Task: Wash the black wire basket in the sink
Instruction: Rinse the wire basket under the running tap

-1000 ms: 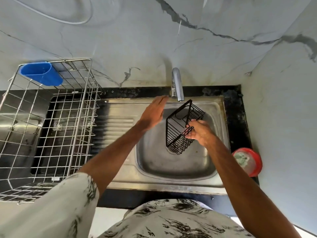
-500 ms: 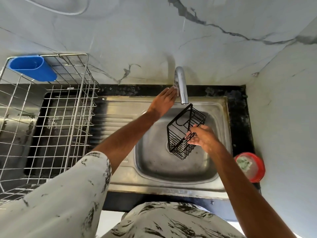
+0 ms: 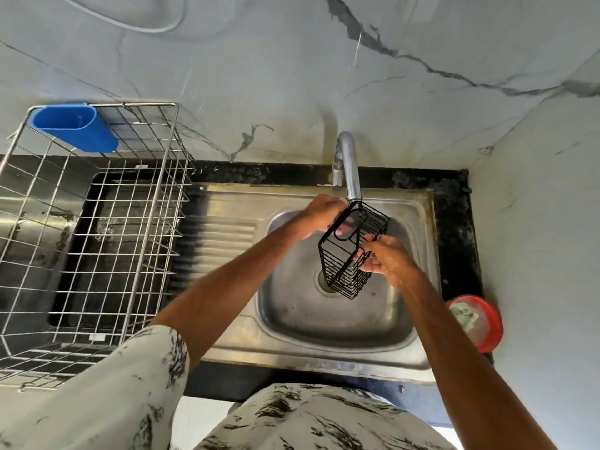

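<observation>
The black wire basket (image 3: pixel 344 274) hangs tilted over the steel sink (image 3: pixel 341 323), its top corner just under the spout of the chrome tap (image 3: pixel 349 164). My left hand (image 3: pixel 319 216) grips the basket's upper left rim, with fingertips showing through the wires. My right hand (image 3: pixel 386 259) holds the basket's right side, fingers curled around the wires. No water stream is visible from the tap.
A steel wire dish rack (image 3: pixel 97 241) with a blue plastic cup holder (image 3: pixel 73 126) stands left of the sink's ribbed drainboard (image 3: pixel 224 235). A red bowl (image 3: pixel 477 321) holding a green scrubber sits on the black counter at the right, by the marble wall.
My left hand has come back from the tap and taken hold of the basket's upper rim. The basket has risen slightly toward the spout.
</observation>
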A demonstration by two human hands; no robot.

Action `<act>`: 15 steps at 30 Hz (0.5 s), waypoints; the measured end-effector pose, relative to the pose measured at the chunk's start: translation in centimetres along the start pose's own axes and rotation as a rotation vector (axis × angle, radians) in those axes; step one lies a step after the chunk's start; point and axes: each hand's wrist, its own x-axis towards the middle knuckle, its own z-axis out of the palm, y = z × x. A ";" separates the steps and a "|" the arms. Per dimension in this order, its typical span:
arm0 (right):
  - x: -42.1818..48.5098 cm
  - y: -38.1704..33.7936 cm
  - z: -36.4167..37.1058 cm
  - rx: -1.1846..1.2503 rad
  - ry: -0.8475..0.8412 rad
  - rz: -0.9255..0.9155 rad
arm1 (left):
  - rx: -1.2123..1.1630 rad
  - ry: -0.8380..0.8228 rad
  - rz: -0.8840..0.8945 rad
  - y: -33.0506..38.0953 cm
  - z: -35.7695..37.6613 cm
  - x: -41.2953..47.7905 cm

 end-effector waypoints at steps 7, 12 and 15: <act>0.2 -0.6 -0.2 -0.109 -0.027 -0.008 | -0.229 0.068 -0.075 2.2 1.2 -0.3; -0.1 -0.7 -0.9 -0.026 -0.063 -0.016 | -0.278 0.067 -0.119 1.8 1.4 0.0; -0.2 -0.6 -1.4 0.006 -0.085 -0.017 | -0.319 0.063 -0.146 2.1 1.7 -0.2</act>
